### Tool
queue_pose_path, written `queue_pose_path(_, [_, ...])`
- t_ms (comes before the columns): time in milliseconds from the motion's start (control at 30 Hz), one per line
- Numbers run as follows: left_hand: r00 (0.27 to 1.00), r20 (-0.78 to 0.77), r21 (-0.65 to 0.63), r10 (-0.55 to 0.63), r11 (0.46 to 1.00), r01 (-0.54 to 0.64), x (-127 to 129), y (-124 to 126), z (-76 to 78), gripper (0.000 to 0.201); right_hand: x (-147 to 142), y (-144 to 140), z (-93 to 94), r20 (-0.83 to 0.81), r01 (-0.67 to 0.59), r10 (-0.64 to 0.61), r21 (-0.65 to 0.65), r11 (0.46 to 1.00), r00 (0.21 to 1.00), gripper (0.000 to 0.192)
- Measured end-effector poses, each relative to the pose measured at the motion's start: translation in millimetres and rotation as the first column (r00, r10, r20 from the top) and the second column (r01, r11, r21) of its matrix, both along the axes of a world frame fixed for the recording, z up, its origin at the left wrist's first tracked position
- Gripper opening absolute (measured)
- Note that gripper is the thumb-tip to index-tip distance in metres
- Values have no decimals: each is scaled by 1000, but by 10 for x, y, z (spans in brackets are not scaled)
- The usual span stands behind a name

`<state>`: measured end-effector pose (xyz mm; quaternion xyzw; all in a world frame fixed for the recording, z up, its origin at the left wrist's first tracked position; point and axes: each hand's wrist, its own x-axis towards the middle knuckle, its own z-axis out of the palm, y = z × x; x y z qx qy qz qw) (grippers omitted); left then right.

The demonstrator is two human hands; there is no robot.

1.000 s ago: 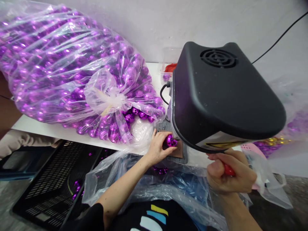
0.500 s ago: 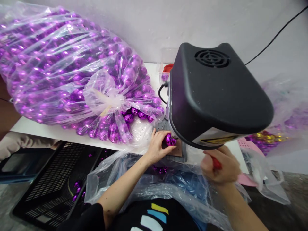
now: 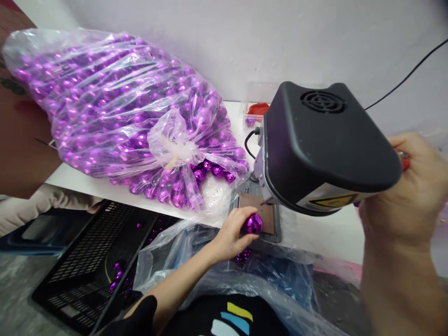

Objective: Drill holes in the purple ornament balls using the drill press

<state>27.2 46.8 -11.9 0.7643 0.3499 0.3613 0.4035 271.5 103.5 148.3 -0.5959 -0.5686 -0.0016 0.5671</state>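
Observation:
Between the thumb and fingers of my left hand (image 3: pixel 231 235) sits a shiny purple disco ball (image 3: pixel 254 224). It is at the front edge of a brown pad (image 3: pixel 262 210) on the grey base (image 3: pixel 276 233) of a bench press. The black housing (image 3: pixel 329 144) of that machine looms to the right and hides part of what is below it. On its right side, my right hand (image 3: pixel 415 186) is closed round a lever with a red handle (image 3: pixel 405 161); most of the handle is covered by the fingers.
A big clear bag (image 3: pixel 140 107) of purple balls fills the table's left part. Below stands a black crate (image 3: pixel 77 266) holding a few balls. Plastic sheeting (image 3: pixel 266 284) with purple balls covers my lap. A clear box (image 3: pixel 257 95) with something red stands by the wall.
My right hand has swung up and to the right with the red handle. My left hand has drawn the ball back towards me, away from under the machine's head.

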Motion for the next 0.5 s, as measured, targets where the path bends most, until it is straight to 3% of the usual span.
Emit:
queue_pose_path(167, [956,-242,2,-164,986,169,-233,-474,136,81,11,28,11,-67,-43,45,34,999,997,23])
queue_pose_path(267, [935,-318,57,-156,981,183,-272,-462,126,84,2,45,25,-82,-55,58,41,998,995,25])
queue_pose_path(333, [955,-281,113,-92,985,128,-292,-235,132,71,2,43,27,-81,-50,52,25,998,995,26])
queue_pose_path(400, [973,-220,209,74,977,-27,-311,148,153,42,9,36,24,-79,-49,49,9,999,996,25])
queue_pose_path(467, [913,-241,289,330,922,-257,-310,603,182,27,17,28,21,-63,-38,38,-4,999,997,26])
queue_pose_path(500, [843,-292,295,451,881,-369,-296,822,199,25,20,25,21,-44,-28,28,-12,1000,999,27])
